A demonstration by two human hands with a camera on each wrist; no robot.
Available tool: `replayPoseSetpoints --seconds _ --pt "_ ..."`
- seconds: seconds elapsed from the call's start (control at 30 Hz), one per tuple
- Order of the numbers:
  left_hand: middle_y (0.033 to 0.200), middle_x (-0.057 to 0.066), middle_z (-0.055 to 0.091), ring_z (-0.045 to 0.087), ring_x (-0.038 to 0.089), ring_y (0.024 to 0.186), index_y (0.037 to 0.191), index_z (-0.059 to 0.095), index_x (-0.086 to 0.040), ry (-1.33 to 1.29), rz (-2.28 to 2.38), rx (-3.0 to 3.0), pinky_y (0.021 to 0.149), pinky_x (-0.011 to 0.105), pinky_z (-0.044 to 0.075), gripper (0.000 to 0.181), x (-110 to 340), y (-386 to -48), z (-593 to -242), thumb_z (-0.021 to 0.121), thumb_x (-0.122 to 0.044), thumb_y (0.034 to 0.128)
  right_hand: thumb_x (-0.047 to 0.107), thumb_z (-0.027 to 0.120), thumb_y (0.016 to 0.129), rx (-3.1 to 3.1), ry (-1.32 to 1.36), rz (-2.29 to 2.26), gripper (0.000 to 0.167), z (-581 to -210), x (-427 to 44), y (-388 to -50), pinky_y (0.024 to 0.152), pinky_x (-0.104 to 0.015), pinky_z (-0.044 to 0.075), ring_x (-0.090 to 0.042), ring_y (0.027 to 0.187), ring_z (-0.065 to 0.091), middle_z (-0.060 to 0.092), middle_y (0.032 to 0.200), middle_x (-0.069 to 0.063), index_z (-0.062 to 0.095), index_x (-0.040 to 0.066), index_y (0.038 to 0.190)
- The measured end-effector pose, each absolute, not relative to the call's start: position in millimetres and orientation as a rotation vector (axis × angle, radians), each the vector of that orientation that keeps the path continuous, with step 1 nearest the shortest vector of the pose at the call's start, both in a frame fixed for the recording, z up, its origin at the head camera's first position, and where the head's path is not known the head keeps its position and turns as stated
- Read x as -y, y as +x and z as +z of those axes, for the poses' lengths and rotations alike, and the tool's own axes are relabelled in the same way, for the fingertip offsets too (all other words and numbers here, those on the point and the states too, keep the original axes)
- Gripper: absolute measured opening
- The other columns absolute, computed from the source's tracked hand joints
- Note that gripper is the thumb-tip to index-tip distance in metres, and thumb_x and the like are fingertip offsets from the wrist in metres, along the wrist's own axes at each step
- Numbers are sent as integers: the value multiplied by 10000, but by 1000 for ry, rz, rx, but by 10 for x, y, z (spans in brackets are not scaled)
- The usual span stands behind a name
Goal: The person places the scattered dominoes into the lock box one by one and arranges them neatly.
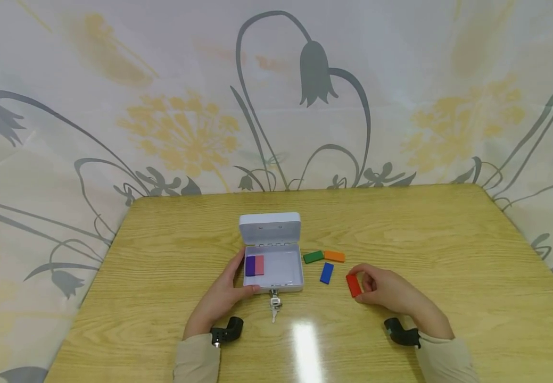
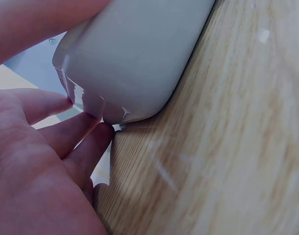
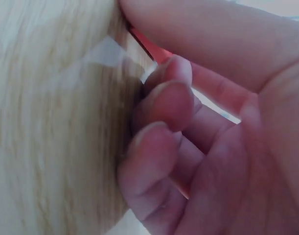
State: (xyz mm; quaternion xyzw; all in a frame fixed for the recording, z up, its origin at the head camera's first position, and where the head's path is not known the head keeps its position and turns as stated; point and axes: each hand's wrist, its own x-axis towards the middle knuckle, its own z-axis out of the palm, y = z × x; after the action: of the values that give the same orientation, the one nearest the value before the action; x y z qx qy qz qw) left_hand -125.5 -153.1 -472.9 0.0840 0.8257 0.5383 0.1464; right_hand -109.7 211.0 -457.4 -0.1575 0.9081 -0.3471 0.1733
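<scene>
A small white lockable metal box [image 1: 283, 267] stands with its lid [image 1: 270, 229] raised. My left hand [image 1: 223, 298] grips its left side, thumb at the front edge and fingers along the side wall; the left wrist view shows fingertips against a rounded corner of the box [image 2: 134, 58]. Inside, a purple block [image 1: 250, 266] and a pink block [image 1: 259, 265] lie side by side at the left. Right of the box, my right hand [image 1: 391, 291] pinches a flat red block [image 1: 353, 285] between thumb and index finger at the table. The other fingers curl inward.
Between box and right hand lie a green block [image 1: 313, 257], an orange block [image 1: 335, 256] and a blue block [image 1: 326, 273]. Keys [image 1: 274, 309] hang from the lock at the box's front. The wooden table [image 1: 424, 234] meets a flower-patterned cloth [image 1: 276, 133] behind.
</scene>
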Motion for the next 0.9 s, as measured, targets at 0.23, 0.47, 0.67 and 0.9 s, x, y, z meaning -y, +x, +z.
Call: replayPoseSetpoints --seconds 0.23,0.47,0.67,0.9 --pt "1462 -78 134 81 120 1322 1438 140 -263 238 1556 -2370 1064 418 85 951 1532 -1254 -4719 740 -352 706 380 677 765 -2643 -353 -987 465 -4584 -2059 -1097 528 -227 351 -85 571 428 501 715 63 528 145 1138" --pt "1468 -54 131 81 148 1327 1438 137 -260 238 1549 -2385 1061 429 89 952 1518 -1258 -4725 737 -364 706 337 673 782 -2692 -375 -1024 470 -4582 -1996 -1096 557 -232 382 -79 612 453 522 754 72 515 132 1175" --pt "1471 -46 129 81 159 1330 1440 134 -261 251 1549 -2387 1060 434 90 947 1502 -1258 -4716 729 -377 712 292 672 791 -2730 -359 -1006 466 -4583 -1938 -1116 571 -231 398 -79 624 464 521 751 83 517 133 1201" --pt "1467 -55 135 89 157 1327 1435 140 -280 220 1531 -2394 1059 440 93 941 1524 -1248 -4710 733 -369 710 308 662 798 -2719 -355 -1006 476 -4550 -1889 -1137 600 -235 416 -84 658 485 532 769 85 524 120 1214"
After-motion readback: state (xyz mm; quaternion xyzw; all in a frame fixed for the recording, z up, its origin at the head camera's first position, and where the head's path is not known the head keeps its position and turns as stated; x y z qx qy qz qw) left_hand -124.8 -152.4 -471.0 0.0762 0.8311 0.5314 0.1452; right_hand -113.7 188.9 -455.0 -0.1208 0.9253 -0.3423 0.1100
